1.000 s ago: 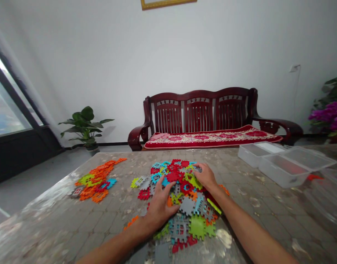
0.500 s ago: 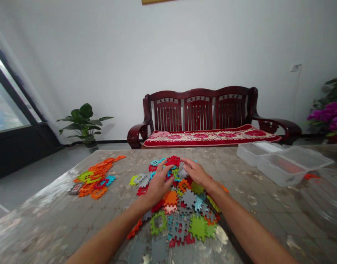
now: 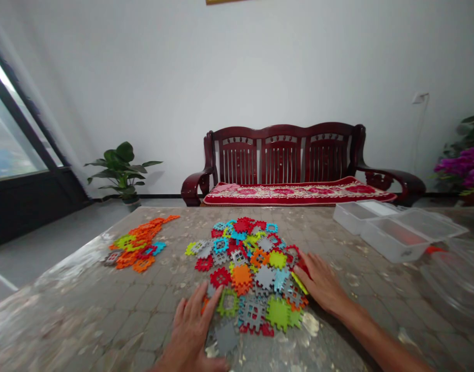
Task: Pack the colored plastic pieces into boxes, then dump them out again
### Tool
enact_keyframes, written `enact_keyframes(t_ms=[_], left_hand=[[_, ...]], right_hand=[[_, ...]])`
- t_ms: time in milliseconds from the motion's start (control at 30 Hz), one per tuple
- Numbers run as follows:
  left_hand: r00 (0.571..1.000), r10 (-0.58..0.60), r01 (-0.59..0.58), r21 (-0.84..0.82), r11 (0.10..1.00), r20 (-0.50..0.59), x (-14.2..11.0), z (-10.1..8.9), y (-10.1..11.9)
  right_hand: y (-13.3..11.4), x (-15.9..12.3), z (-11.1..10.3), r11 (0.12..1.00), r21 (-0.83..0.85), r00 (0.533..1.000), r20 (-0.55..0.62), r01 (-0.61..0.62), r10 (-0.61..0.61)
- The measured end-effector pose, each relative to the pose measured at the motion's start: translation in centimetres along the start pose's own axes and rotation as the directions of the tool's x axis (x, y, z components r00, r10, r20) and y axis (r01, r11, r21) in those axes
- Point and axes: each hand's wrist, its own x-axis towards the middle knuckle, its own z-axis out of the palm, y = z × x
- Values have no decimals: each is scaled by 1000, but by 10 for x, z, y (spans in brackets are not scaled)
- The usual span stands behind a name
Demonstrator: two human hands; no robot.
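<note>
On the tabletop (image 3: 85, 294), an orange-heavy heap of tiles (image 3: 138, 248) is lying leftmost. The left hand (image 3: 190, 330) is resting with fingers spread at the near edge of the main pile of plastic tiles (image 3: 245, 274). The right hand (image 3: 322, 284) is pressing open fingers against its right side, just before the clear plastic boxes (image 3: 395, 232).

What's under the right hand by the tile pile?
The right hand covers the edge of a red plastic tile, next to a yellow-green strip. What lies beneath the palm is hidden.
</note>
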Motion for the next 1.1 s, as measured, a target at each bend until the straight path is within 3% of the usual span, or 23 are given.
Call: enact_keyframes(t_ms=[167,300,433,567,733,933,1000,1100], left_hand=[[995,27,-26,-19,999,92,37,-22,67],[977,41,-39,-15,999,208,50,-42,97],[978,101,-99,-21,995,181,57,-42,103],[968,245,-246,8,969,57,60,-32,102],[890,451,-448,47,893,-68,75,-31,109],[810,586,-577,157,801,-9,113,-31,124],[802,597,-590,192,785,21,127,-31,127],[826,563,-558,175,811,27,150,-39,128]], right_hand=[[-22,0,0,995,-94,999,1,-33,33],[-28,7,-13,986,-139,996,-28,-90,87],[-26,20,-21,982,-117,987,-63,-151,145],[-19,37,-22,974,32,972,-69,-224,225],[-13,46,-23,948,163,961,6,-274,277],[-17,49,-17,904,323,958,34,-281,286],[-21,54,-14,859,434,960,73,-273,269],[-31,68,-11,772,577,962,109,-267,251]])
